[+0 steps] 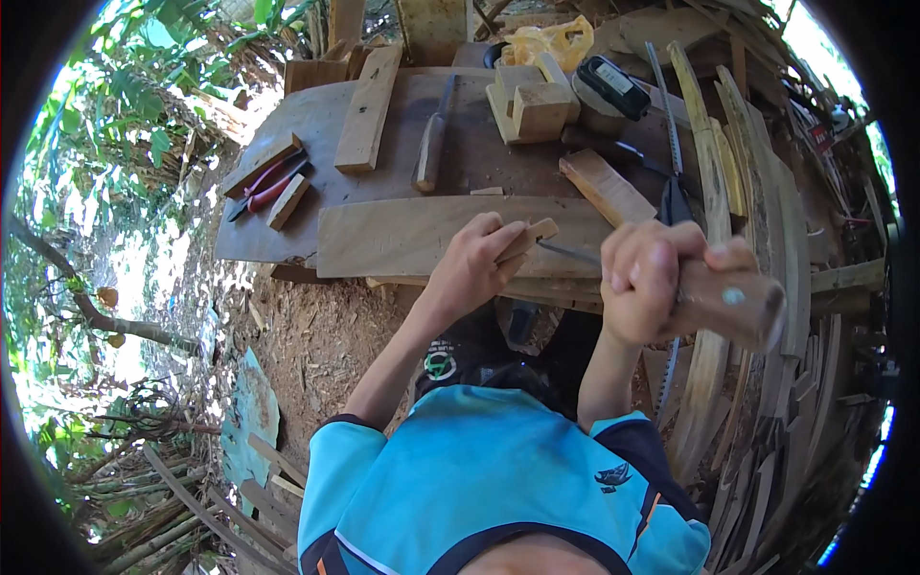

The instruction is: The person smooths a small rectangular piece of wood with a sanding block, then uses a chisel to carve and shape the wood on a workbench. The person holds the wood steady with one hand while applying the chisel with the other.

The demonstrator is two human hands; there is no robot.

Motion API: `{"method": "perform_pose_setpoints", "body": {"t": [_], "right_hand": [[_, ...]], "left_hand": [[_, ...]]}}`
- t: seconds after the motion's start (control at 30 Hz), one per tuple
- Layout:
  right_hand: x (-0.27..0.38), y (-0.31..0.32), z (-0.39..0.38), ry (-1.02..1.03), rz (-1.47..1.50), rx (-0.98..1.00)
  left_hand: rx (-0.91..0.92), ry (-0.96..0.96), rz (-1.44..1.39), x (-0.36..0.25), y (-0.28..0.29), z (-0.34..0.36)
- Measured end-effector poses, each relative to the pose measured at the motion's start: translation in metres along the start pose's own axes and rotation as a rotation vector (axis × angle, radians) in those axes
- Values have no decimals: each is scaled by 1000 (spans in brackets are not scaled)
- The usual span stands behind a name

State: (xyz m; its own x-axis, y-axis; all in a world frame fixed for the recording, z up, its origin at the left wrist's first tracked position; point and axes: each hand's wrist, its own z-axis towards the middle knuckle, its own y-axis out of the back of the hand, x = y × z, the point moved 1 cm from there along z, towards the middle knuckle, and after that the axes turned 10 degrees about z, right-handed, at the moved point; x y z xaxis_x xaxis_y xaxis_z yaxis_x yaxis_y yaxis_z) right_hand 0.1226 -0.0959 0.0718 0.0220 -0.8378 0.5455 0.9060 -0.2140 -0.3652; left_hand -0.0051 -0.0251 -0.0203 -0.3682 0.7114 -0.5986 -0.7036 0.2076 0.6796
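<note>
Near the front edge of the bench, my left hand (482, 261) is closed around a small notched wood piece (533, 240). My right hand (652, 273) grips a wooden-handled tool (733, 305), its thick handle pointing right with a pale round spot on it. The tool's narrow metal blade (572, 253) points left, with its tip at or very close to the notched end; contact is hard to tell. Under and beyond my hands, a flat wooden board (383, 237) lies along the bench's front edge. A short wood block (606, 185) rests beyond my right hand.
On the bench (316, 120) lie red-handled pliers (273, 188), a wooden-handled blade (433, 144), a long wood block (370, 110), stacked blocks (537, 107) and a black box-like object (613, 86). A yellow bag (546, 43) sits behind. Long timber strips (714, 144) line the right.
</note>
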Motion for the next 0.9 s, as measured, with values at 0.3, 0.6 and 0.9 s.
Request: {"method": "perform_pose_setpoints", "body": {"t": [0.3,0.6,0.9], "right_hand": [[-12,1,6,67,-171,-55],[23,-10,22,216,-102,-61],[-4,-11,33,172,-2,-182]], "left_hand": [[97,12,10,13,-6,7],[186,62,-260,26,-3,22],[216,73,-225,25,-4,24]]}}
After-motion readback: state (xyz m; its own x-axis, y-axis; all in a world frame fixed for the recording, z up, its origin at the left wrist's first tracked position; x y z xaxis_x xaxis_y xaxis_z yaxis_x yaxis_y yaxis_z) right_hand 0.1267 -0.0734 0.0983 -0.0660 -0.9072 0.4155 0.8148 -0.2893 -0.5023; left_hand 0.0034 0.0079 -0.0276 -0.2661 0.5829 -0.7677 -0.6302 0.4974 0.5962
